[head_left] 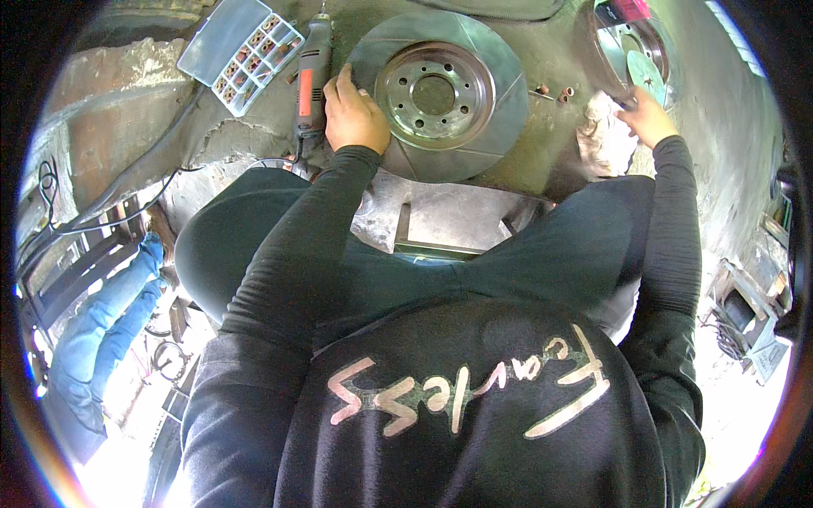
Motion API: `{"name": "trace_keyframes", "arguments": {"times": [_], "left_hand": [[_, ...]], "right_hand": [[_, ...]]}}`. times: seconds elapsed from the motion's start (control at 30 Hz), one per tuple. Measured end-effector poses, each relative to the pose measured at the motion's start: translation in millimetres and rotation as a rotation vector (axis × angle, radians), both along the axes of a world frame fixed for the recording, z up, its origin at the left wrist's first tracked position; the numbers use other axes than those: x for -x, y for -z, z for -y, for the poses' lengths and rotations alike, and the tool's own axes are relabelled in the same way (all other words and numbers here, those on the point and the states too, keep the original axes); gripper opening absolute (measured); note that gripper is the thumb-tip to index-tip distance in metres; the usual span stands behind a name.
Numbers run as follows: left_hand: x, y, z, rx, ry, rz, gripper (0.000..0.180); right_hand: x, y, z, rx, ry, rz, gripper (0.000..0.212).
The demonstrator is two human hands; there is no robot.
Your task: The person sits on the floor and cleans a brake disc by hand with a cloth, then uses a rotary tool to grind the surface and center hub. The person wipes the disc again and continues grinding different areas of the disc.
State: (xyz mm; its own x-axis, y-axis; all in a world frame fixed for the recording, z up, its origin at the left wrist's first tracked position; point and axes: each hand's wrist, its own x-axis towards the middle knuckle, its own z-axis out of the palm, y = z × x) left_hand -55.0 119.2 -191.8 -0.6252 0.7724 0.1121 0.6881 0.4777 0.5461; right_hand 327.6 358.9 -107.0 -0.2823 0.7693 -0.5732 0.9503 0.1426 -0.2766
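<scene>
Grey slotted metal brake disc point(409, 95) lies on the table point(550, 51). Left of it stretches a grey-and-red power tool point(314, 76); the left hand point(356, 114), unclenched, rests against the disc's rim; pale script lettering point(460, 402) crosses a black sweatshirt point(474, 470); the right hand point(650, 120) is curled near a round green sheet point(646, 74), its grip impossible to tell.

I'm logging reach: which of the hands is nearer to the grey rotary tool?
Left. The left hand is just right of the grey rotary tool, at the left edge of the metal disc; the right hand is beyond the disc, by the white cloth.
</scene>
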Motion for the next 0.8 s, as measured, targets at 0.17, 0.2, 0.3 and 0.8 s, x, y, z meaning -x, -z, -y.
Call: {"name": "trace_keyframes", "arguments": {"times": [0.17,0.2,0.3,0.8], "left_hand": [[1.4,0.5,-0.2,0.012,-0.005,0.005,0.05],[0.8,-0.3,-1.6,0.012,-0.003,0.013,0.05],[2.4,0.6,-0.2,-0.007,0.006,0.005,0.05],[14.2,-36.7,-16.9,0.072,-0.114,0.256,0.047]], "right_hand": [[74.2,-19.6,34.7,0.208,0.312,-0.525,0.045],[88.4,-21.1,47.6,0.274,0.411,-0.695,0.044],[128.4,9.3,83.1,0.189,0.367,-0.567,0.062],[126.2,106.5,94.1,0.127,0.535,-0.789,0.041]]}}
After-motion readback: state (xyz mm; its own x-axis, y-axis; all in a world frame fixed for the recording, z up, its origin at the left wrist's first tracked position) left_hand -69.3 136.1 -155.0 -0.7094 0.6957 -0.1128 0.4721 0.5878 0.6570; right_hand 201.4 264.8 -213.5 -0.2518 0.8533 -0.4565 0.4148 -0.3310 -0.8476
